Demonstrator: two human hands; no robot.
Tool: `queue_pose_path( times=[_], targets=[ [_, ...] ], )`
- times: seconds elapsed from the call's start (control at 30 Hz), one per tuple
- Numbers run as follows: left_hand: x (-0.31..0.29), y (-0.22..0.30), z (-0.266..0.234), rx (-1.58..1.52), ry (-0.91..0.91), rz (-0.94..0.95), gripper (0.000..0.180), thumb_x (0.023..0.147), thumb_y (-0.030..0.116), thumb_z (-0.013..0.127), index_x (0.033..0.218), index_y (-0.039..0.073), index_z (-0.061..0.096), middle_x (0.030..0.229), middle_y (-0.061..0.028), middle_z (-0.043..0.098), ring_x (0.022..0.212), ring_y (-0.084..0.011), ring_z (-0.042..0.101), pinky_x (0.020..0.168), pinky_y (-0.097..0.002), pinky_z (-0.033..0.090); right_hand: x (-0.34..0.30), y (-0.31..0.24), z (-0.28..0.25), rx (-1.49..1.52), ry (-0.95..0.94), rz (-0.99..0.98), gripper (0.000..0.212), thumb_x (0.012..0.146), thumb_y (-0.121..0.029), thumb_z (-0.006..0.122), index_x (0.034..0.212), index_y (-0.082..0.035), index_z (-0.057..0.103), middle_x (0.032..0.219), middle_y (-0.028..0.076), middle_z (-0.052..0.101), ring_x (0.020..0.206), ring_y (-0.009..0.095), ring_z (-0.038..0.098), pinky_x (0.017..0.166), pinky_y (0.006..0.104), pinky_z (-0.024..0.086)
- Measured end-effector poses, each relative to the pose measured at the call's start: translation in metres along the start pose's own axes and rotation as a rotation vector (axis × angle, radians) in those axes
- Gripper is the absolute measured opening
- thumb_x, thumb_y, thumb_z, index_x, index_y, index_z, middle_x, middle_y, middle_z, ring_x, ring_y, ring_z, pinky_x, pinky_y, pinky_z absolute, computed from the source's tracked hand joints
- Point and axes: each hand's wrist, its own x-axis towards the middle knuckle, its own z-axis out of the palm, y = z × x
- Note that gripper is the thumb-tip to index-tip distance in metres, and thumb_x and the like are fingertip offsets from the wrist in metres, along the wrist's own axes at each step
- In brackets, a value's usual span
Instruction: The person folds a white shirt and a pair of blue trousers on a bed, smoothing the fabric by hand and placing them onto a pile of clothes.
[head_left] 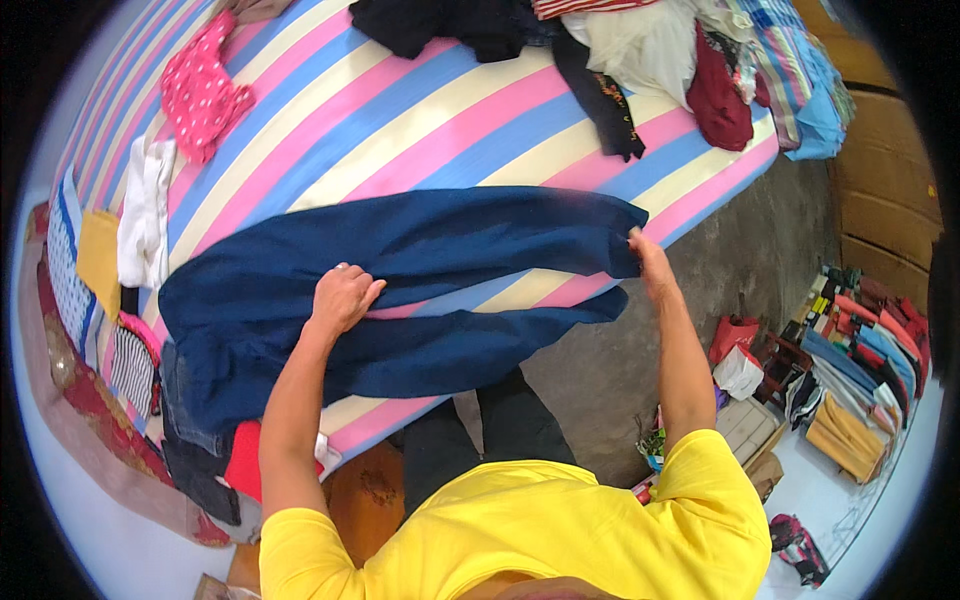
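Observation:
Dark blue trousers (420, 235) lie stretched out sideways across a striped mattress, the waist end at the left and the two legs running right. At the right, my right hand (652, 265) grips the hem of the far leg, holding it near the mattress edge. My left hand (345, 298) rests on the inner side of that same leg, nearer the waist, its fingers curled on the cloth and the thumb pointing right. The near leg lies below, its hem slack and unheld. Part of a blue denim garment (185, 400) shows beside the waist end.
Pink, blue and cream stripes cover the mattress (480, 140). A pink dotted garment (205, 90) and white cloth (146, 212) lie left; black (440, 28), white (640, 45) and maroon (722, 100) clothes lie far. Folded clothes (860, 350) fill a rack at right, beyond grey floor (760, 230).

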Motion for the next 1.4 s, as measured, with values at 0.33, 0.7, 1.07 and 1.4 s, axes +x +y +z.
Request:
queue_pose_path(
  times=[0.33, 0.7, 1.07, 1.4],
  targets=[
    [-0.015, -0.056, -0.017, 0.259, 0.357, -0.284, 0.041, 0.077, 0.021, 0.067, 0.116, 0.011, 0.057, 0.113, -0.0118, 0.055, 0.105, -0.0307, 0.051, 0.088, -0.0404, 0.043, -0.013, 0.02, 0.002, 0.42, -0.086, 0.084, 0.021, 0.075, -0.023, 0.066, 0.09, -0.009, 0.06, 0.083, 0.003, 0.061, 0.075, 0.019, 0.058, 0.071, 0.0338, 0.047],
    [-0.021, -0.109, -0.041, 0.258, 0.13, -0.342, 0.022, 0.081, 0.017, 0.063, 0.102, 0.01, 0.065, 0.115, -0.013, 0.056, 0.11, -0.0318, 0.05, 0.093, -0.039, 0.042, -0.027, -0.036, -0.015, 0.228, -0.2, -0.054, 0.032, 0.074, -0.001, 0.065, 0.106, -0.004, 0.063, 0.092, 0.002, 0.062, 0.085, 0.011, 0.056, 0.078, 0.0243, 0.045],
    [0.025, -0.162, -0.103, -0.141, 0.247, -0.429, 0.019, 0.086, 0.02, 0.057, 0.094, 0.002, 0.06, 0.073, -0.01, 0.06, 0.071, -0.0187, 0.058, 0.068, -0.0297, 0.044, 0.051, -0.149, -0.025, 0.188, -0.174, -0.296, 0.033, 0.082, -0.008, 0.061, 0.113, -0.002, 0.053, 0.089, 0.005, 0.061, 0.082, 0.015, 0.061, 0.073, 0.0271, 0.051],
    [0.067, -0.168, -0.058, 0.127, 0.134, -0.339, 0.05, 0.081, 0.027, 0.063, 0.126, 0.013, 0.049, 0.126, -0.0127, 0.049, 0.119, -0.031, 0.044, 0.095, -0.0396, 0.04, 0.133, -0.135, 0.054, -0.415, 0.081, -0.288, 0.091, 0.068, -0.045, 0.074, 0.135, 0.002, 0.035, 0.12, 0.02, 0.056, 0.107, 0.028, 0.055, 0.091, 0.0353, 0.043]
  ],
)
